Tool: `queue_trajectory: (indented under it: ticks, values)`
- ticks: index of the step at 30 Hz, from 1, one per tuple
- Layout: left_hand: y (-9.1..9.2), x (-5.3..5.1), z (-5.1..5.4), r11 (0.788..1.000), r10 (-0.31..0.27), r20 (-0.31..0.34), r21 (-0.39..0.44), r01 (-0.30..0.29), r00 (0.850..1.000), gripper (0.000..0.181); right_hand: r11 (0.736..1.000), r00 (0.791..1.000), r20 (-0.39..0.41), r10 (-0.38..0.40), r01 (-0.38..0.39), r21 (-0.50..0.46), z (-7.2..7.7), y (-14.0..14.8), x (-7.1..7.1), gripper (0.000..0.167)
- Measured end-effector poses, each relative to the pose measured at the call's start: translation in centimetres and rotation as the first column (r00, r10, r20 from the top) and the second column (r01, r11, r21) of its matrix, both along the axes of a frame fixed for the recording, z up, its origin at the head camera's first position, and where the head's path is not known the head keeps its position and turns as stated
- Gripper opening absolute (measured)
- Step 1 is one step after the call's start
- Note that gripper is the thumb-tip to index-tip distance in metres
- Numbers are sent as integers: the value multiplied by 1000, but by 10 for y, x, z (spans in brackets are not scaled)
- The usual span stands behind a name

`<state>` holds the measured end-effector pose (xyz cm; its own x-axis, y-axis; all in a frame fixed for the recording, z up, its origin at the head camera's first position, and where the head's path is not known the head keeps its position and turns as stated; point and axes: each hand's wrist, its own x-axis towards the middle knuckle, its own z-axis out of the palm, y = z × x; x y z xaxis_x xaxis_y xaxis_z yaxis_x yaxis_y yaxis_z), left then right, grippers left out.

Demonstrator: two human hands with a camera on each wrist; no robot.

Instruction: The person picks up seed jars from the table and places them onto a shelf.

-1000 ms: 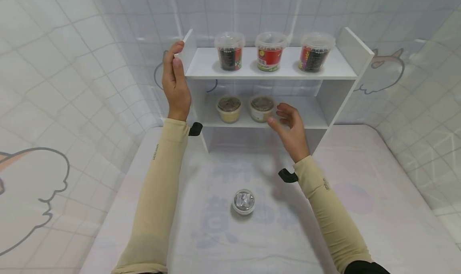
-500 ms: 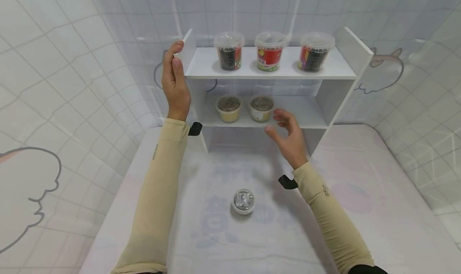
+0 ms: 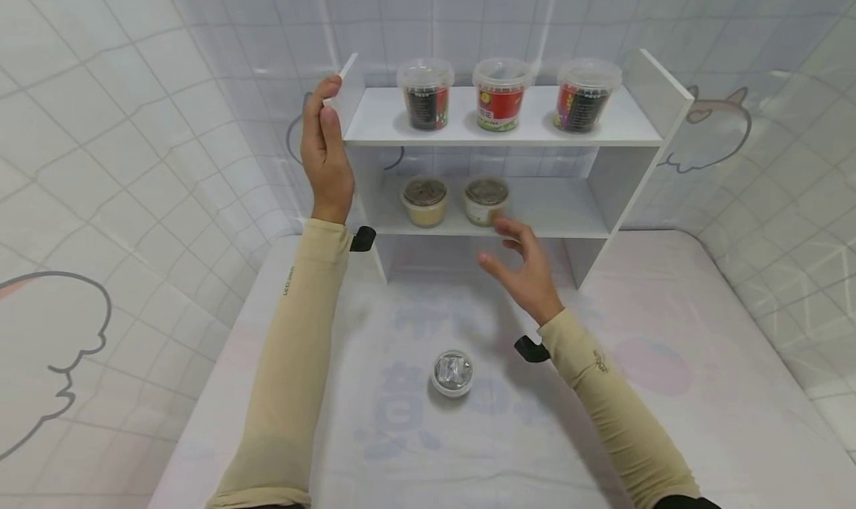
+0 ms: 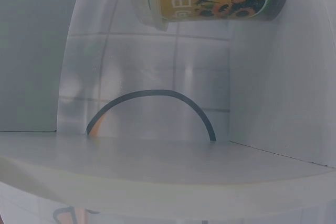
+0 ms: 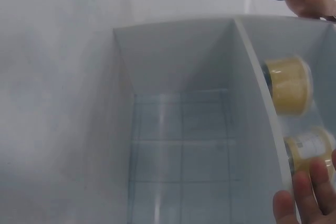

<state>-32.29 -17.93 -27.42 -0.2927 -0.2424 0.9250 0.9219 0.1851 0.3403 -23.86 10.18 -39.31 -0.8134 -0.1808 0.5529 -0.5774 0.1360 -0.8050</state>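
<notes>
A white shelf unit (image 3: 508,144) stands on the table. My left hand (image 3: 329,160) rests against its upper left side panel, fingers raised near the panel's edge. My right hand (image 3: 524,271) holds nothing; its fingers are loosely bent and thumb spread, in front of the middle shelf. Nearest to it there is a lidded tub with pale yellow contents (image 3: 486,203); a similar tub (image 3: 425,203) is to its left. The right wrist view shows my right fingers (image 5: 310,190) beside the nearer tub (image 5: 312,148). A small silver-topped tub (image 3: 452,374) sits on the table below.
The top shelf carries a clear cup with a dark label (image 3: 428,96), a red-labelled cup (image 3: 501,96) and another dark-labelled cup (image 3: 587,96). Tile-patterned sheeting (image 3: 134,122) surrounds the table (image 3: 642,331), which has a white cover.
My right hand has drawn away from the right-hand yellowish tub, moving down and slightly left, empty. The left hand and the tubs have stayed where they were.
</notes>
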Motion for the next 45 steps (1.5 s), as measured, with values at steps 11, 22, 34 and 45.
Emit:
queue_trajectory:
  ticks: [11, 22, 34, 45]
  values:
    - [-2, -1, -1, 1000, 6, 4, -1, -6, 1000, 31, 993, 999, 16, 46, -47, 108, -7, 0, 10, 61]
    - [0, 0, -1, 1000, 26, 8, -8, -26, 1000, 31, 972, 992, 39, 120, -125, 198, -45, 0, 4, 73]
    - [1, 0, 0, 1000, 21, 7, -5, -21, 1000, 31, 943, 974, 80, 214, -227, 243, -56, 2, 18, 74]
    - [1, 2, 0, 1000, 25, 7, -9, -25, 1000, 31, 906, 937, 149, 317, -345, 244, -68, 1, 30, 77]
